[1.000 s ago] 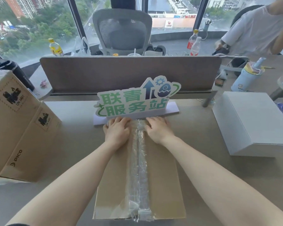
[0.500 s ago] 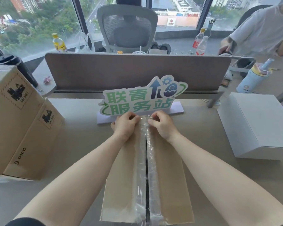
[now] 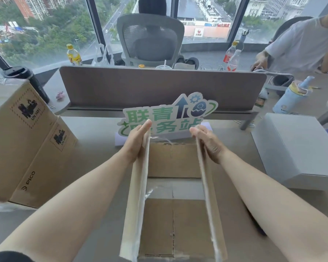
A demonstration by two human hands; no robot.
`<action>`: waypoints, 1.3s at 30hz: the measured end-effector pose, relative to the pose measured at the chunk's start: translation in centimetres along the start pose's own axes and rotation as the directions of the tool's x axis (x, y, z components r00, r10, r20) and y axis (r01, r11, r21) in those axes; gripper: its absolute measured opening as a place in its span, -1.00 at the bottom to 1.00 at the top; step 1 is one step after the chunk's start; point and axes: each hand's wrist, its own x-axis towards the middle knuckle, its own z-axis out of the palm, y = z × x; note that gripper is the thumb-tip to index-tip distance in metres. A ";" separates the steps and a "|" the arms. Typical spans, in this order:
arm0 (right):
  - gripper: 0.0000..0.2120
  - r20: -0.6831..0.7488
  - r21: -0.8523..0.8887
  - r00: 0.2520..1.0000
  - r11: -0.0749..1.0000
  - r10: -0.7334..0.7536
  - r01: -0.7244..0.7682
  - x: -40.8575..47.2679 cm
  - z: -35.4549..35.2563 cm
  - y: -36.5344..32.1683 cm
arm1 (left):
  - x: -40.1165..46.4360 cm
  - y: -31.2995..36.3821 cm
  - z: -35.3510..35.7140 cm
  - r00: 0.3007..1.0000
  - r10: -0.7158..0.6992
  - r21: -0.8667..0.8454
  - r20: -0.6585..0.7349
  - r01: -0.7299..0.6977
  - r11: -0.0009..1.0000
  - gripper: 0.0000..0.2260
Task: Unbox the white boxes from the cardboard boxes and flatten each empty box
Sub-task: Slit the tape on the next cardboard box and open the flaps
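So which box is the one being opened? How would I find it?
Start at the green and white sign mid-desk. Just in front of it sits the cardboard box, the left hand and right hand spreading its flaps. Unlike the closed boxes at left, it's open.

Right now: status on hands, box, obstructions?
Left hand and right hand each hold a long flap upright. Cardboard box open, inner flaps closed, white box not visible. Green sign stands just beyond the box.
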 end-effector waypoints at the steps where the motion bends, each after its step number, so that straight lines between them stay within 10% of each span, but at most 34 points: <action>1: -0.47 -0.002 -0.036 1.000 0.999 0.010 -0.010 -0.1 -0.7 -0.5 | -0.1 0.4 -0.5 1.000 -0.001 -0.022 0.029 0.002 1.000 -0.54; 7: -0.82 -0.193 -0.346 0.981 0.937 -0.030 -0.039 -1.7 -6.4 -3.1 | -1.4 2.8 -5.8 0.993 -0.031 0.180 0.114 0.010 0.984 -0.50; 11: -0.62 -0.238 -0.794 0.965 0.594 -0.108 -0.129 -3.9 -9.7 -0.7 | -3.0 4.2 -9.1 0.999 0.022 0.413 -0.047 -0.001 0.911 -0.62; 16: -0.41 -0.263 -0.870 0.953 0.388 0.154 -0.303 -8.7 -7.4 4.5 | -5.6 0.5 -11.6 0.995 0.076 0.964 -0.057 0.035 0.264 -0.40; 23: -0.40 -0.109 -0.376 0.917 0.839 0.383 -0.395 -11.0 -1.4 8.1 | -9.1 -5.6 -5.9 0.964 -0.266 0.674 -0.025 0.212 0.708 -0.10; 28: -0.52 -0.038 -0.156 0.920 0.907 0.390 -0.391 -11.5 0.0 8.9 | -9.9 -7.5 -3.6 0.973 -0.223 0.501 0.057 0.165 0.850 -0.45; 34: -0.74 -0.047 -0.325 0.925 0.870 0.378 -0.372 -13.1 -0.6 8.2 | -11.6 -8.4 -3.9 0.984 -0.172 0.551 0.038 0.123 0.825 -0.47; 39: -0.28 -0.182 -0.692 0.970 0.680 0.158 -0.241 -11.8 -1.4 6.6 | -10.2 -5.7 -4.9 0.992 -0.098 0.776 -0.076 0.121 0.619 -0.10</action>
